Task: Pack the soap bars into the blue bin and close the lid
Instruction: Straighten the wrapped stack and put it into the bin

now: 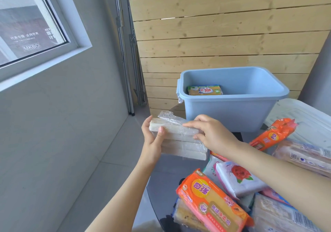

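The blue bin (232,113) stands open at the back of the round table, with one yellow soap pack (205,90) lying inside on its left. In front of it I hold a clear-wrapped stack of pale soap bars (180,140) above the table's left edge. My left hand (153,138) grips the stack's left end, thumb on top. My right hand (212,133) holds its right end, fingers over the top bar. The white lid (308,120) lies flat to the right of the bin.
Several wrapped soap packs cover the dark table (161,183): an orange pack (213,203) in front, a white rose-printed pack (238,178), another orange pack (272,133) partly on the lid. A wooden slat wall is behind; a grey wall and window are left.
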Motion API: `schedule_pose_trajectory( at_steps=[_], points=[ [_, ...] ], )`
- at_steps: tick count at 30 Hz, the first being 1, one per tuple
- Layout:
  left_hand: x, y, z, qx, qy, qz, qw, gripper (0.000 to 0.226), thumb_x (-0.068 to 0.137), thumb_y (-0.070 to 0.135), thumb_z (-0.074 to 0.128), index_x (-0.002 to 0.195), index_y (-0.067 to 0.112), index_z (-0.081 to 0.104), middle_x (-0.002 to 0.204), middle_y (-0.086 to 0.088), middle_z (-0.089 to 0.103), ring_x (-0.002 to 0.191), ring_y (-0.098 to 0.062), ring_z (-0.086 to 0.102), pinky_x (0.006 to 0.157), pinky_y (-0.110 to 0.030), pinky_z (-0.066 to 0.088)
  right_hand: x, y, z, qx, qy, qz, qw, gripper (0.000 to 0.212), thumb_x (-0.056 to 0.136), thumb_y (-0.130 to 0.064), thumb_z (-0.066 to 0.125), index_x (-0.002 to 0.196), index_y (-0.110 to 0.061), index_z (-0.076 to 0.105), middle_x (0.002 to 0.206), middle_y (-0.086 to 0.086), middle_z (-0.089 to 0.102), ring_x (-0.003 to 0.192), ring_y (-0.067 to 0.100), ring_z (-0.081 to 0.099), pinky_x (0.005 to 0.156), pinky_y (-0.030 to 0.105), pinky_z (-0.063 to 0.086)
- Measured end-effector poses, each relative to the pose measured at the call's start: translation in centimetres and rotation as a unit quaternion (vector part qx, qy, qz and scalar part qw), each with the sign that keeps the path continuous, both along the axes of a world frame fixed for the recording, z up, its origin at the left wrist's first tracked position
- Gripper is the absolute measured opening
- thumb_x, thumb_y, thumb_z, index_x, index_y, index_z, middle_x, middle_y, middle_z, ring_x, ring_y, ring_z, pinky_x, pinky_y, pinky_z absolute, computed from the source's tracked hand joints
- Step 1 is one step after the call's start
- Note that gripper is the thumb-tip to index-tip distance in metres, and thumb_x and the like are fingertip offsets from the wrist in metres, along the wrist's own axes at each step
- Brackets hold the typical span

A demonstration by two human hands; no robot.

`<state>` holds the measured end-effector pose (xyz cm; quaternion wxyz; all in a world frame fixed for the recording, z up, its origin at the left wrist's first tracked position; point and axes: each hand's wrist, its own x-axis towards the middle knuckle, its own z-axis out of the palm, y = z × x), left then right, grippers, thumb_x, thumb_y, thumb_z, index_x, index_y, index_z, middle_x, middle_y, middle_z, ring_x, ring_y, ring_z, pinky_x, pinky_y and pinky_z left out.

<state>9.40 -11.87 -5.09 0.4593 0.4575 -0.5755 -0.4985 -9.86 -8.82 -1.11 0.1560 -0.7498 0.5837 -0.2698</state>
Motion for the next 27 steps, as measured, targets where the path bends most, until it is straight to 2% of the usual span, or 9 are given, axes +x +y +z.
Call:
schedule_pose_trajectory(
  at_steps=[3,7,11,13,15,17,20,24,27],
  points=[
    [0.5,0.9,-0.1,0.004,-0.001,-0.012,1.000,0.054,0.084,0.052,0.044,0.133,0.046,0.022,0.149,-0.018,0.030,0.138,-0.028,0.031,0.115,-0.044,0.027,0.4,1.2,-0.3,-0.025,0.002,0.013,1.000,0.045,0.081,0.005,0.061,0.117,-0.021,0.065,0.091,-0.006,0.045,0.064,-0.011,0.042,0.066,0.007,0.032],
    [0.8,1.7,-0.2,0.011,0.007,-0.001,1.000,0.056,0.083,0.059,0.039,0.135,0.048,0.024,0.151,0.006,0.028,0.139,-0.011,0.028,0.113,-0.033,0.024,0.7,1.8,-0.1,-0.023,-0.003,0.022,0.999,0.041,0.079,0.003,0.065,0.114,-0.019,0.067,0.091,-0.005,0.045,0.068,-0.003,0.044,0.070,0.014,0.030],
    [1.0,1.9,-0.5,0.027,0.010,0.021,0.999,0.054,0.092,0.061,0.029,0.142,0.040,0.030,0.148,0.019,0.032,0.138,-0.002,0.027,0.108,-0.024,0.022,0.4,1.9,-0.2,-0.024,0.022,0.021,0.999,0.035,0.075,-0.010,0.073,0.107,-0.024,0.070,0.105,-0.003,0.047,0.104,0.018,0.043,0.091,0.022,0.032],
    [0.7,2.0,-0.5,0.030,0.003,0.027,0.999,0.049,0.097,0.052,0.026,0.144,0.037,0.032,0.147,0.021,0.033,0.136,0.001,0.028,0.106,-0.021,0.020,0.1,1.8,-0.3,0.002,0.015,0.006,1.000,0.032,0.075,-0.016,0.074,0.105,-0.028,0.069,0.128,0.000,0.041,0.124,0.021,0.032,0.107,0.030,0.025],
    [0.4,2.0,-0.3,0.029,-0.020,0.024,0.999,0.045,0.099,0.046,0.027,0.143,0.037,0.033,0.147,0.021,0.034,0.132,0.004,0.029,0.104,-0.019,0.020,-0.2,1.7,-0.5,0.039,-0.014,0.011,0.999,0.034,0.079,-0.017,0.070,0.110,-0.029,0.064,0.141,0.000,0.034,0.135,0.018,0.027,0.107,0.025,0.022],
    [0.0,1.9,-0.1,0.018,-0.042,0.016,0.999,0.042,0.101,0.040,0.029,0.143,0.036,0.035,0.146,0.021,0.037,0.131,0.005,0.031,0.104,-0.018,0.020,-0.5,1.6,-0.6,0.054,-0.044,0.036,0.997,0.044,0.080,-0.017,0.068,0.119,-0.031,0.055,0.136,-0.006,0.041,0.132,0.012,0.035,0.097,0.015,0.025],
    [-0.4,1.7,0.2,-0.004,-0.072,0.012,0.997,0.042,0.102,0.029,0.030,0.144,0.034,0.034,0.146,0.021,0.037,0.133,0.003,0.030,0.105,-0.016,0.020,-0.8,1.3,-0.4,0.063,-0.046,0.042,0.996,0.062,0.080,-0.023,0.069,0.135,-0.035,0.041,0.139,-0.014,0.043,0.128,0.003,0.038,0.095,0.012,0.026],
    [-0.8,1.2,0.6,-0.037,-0.148,-0.034,0.988,0.051,0.103,0.029,0.029,0.151,0.026,0.013,0.157,0.016,0.014,0.138,0.006,0.012,0.111,-0.017,0.009,-0.8,0.3,-0.4,0.094,-0.004,0.040,0.995,0.073,0.079,-0.033,0.070,0.142,-0.035,0.033,0.139,-0.008,0.040,0.126,0.007,0.040,0.096,0.018,0.030],
    [0.1,0.7,1.4,0.029,-0.111,-0.105,0.988,0.070,0.096,0.040,0.042,0.149,0.035,-0.004,0.153,0.024,0.010,0.141,0.001,0.012,0.116,-0.026,0.013,-1.1,0.0,-0.5,0.110,0.018,0.052,0.992,0.069,0.079,-0.040,0.070,0.140,-0.034,0.038,0.132,-0.008,0.041,0.121,0.008,0.043,0.097,0.020,0.032]
  ],
)
